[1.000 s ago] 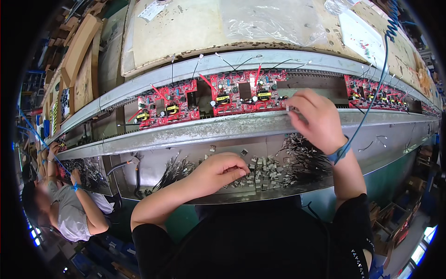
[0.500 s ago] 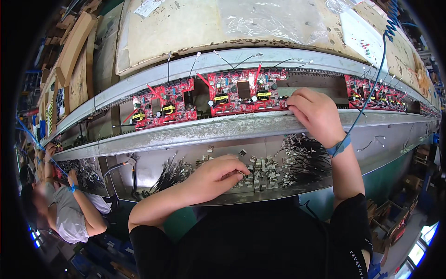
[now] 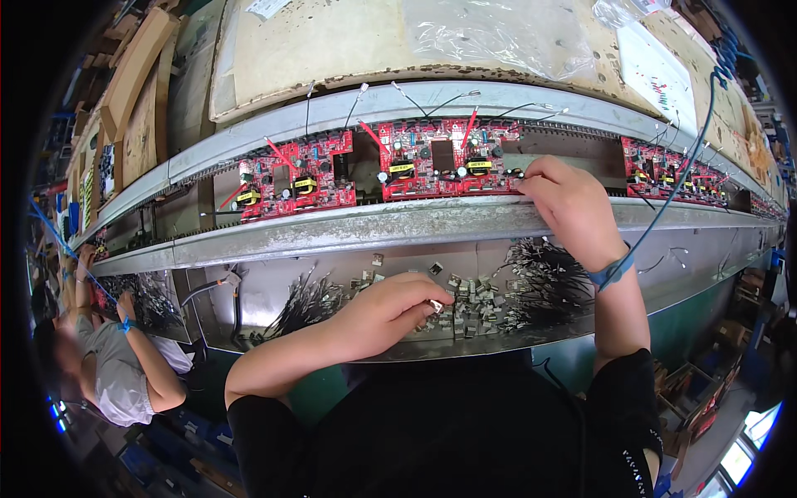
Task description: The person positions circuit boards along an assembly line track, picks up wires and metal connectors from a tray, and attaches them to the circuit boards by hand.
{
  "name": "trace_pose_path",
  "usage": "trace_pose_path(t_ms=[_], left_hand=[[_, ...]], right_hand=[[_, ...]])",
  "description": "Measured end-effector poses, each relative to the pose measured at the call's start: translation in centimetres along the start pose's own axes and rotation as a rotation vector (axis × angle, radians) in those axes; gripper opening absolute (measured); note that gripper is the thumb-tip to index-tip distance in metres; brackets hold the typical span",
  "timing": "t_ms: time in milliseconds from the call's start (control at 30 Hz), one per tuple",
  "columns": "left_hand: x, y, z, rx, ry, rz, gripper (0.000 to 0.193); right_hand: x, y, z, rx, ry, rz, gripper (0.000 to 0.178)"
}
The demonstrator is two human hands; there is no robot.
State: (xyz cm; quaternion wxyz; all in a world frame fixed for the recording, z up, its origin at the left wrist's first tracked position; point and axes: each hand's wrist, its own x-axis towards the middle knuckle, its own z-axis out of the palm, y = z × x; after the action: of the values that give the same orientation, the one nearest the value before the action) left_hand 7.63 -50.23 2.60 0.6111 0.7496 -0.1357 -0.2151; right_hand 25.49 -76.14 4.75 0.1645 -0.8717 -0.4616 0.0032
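My left hand (image 3: 397, 307) pinches a small silvery metal connector (image 3: 436, 306) between thumb and fingertips. It is held over a pile of similar metal connectors (image 3: 477, 305) in the metal tray. My right hand (image 3: 569, 199) reaches to the right end of a red circuit board (image 3: 448, 158) in the rail track. Its fingers are closed at the board's edge, and whatever they grip is mostly hidden behind them. This board carries yellow-labelled transformers (image 3: 479, 166), small capacitors and red wires.
More red boards (image 3: 299, 176) sit to the left and right along the metal rail (image 3: 349, 228). Bundles of black wires (image 3: 548, 286) flank the connectors, with pliers (image 3: 228, 280) at the tray's left. A blue coiled cord runs from my right wristband (image 3: 613, 267). A co-worker (image 3: 124, 365) works at far left.
The metal connector in my left hand now shows at the fingertips. My right hand stays at the board's edge. The boards appear slightly further right in view.
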Motion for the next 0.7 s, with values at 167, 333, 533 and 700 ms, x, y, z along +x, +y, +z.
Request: trace_pose_path(t_ms=[167, 333, 533, 700], left_hand=[[-0.2, -0.4, 0.4, -0.083, -0.012, -0.024, 0.028], [-0.1, 0.1, 0.1, -0.210, -0.015, -0.166, 0.024], [0.1, -0.8, 0.6, -0.560, -0.013, -0.206, 0.020], [0.1, -1.0, 0.5, -0.600, -0.063, -0.198, 0.020]], right_hand=[[-0.2, -0.7, 0.0, 0.023, 0.015, 0.037, 0.016], [-0.2, -2.1, -0.4, -0.007, 0.157, -0.004, 0.018], [-1.2, -8.0, 0.8, 0.658, -0.148, -0.280, 0.026], [-1.4, -8.7, 1.8, 0.687, -0.190, -0.256, 0.026]])
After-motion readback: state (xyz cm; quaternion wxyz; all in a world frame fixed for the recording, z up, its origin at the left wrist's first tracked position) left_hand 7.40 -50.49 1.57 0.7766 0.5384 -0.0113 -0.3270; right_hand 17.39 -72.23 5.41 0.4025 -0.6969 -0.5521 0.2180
